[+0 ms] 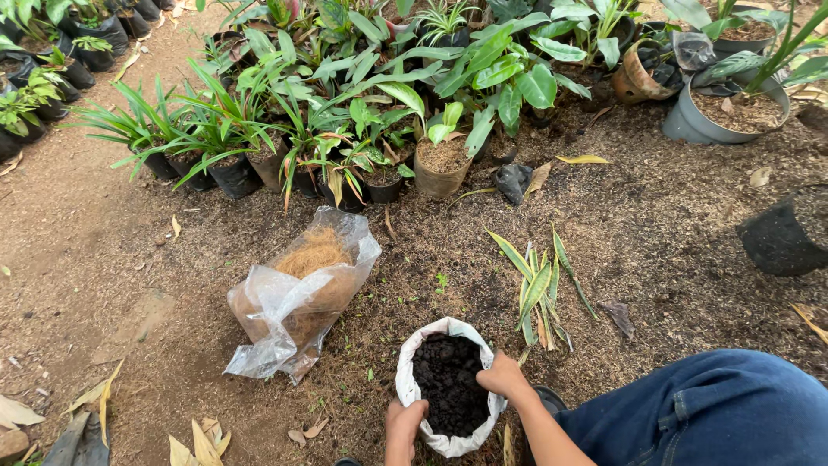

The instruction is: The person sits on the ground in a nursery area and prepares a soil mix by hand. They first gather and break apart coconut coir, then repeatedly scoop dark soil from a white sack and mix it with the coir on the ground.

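Observation:
A white grow bag (408, 381) filled with dark soil (448, 382) stands on the ground at the bottom centre. My left hand (405, 425) grips its near rim on the left. Gripping the rim on the right side is my right hand (504, 377). A bundle of long green-and-yellow striped leaves (538, 287) lies on the ground just beyond the bag, to its right. My knee in blue jeans (707, 410) is at the lower right.
A clear plastic bag of brown coconut fibre (297, 289) lies to the left. Many potted plants in black bags (233, 173) and a brown pot (440, 168) line the back. A grey pot (720, 116) and a black bag (780, 237) stand at right. Dry leaves (198, 440) litter the soil.

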